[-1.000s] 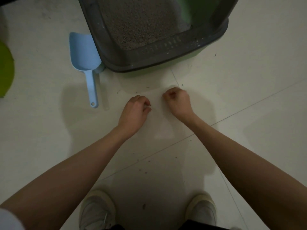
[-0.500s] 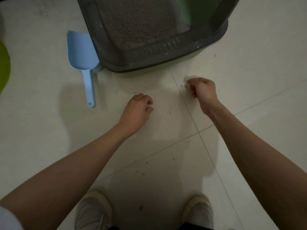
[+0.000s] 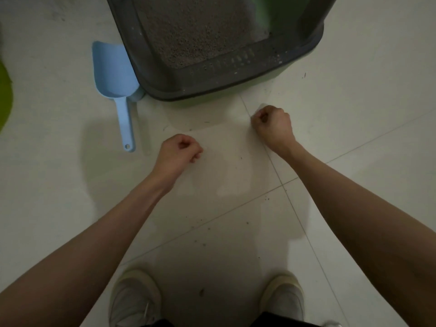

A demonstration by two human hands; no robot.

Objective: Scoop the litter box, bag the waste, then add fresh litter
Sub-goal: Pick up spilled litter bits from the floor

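A grey litter box [image 3: 236, 83] on a green base stands on the floor at the top, with brown litter [image 3: 195, 31] inside. A light blue scoop [image 3: 113, 74] lies on the floor against its left side, handle toward me. In front of the box, my left hand [image 3: 179, 152] and my right hand [image 3: 273, 123] are both curled, each pinching an edge of a thin, almost clear plastic bag [image 3: 231, 161]. The bag hangs faintly between and below them. A whitish bit of it shows at the right hand's fingers.
The pale tile floor [image 3: 354, 138] carries scattered litter grains near the grout lines. A green object [image 3: 3, 97] pokes in at the left edge. My two shoes [image 3: 134, 296] stand at the bottom.
My hands were close together a second ago. The right hand has moved right and toward the box, spreading the bag between them. The left hand has stayed about where it was.
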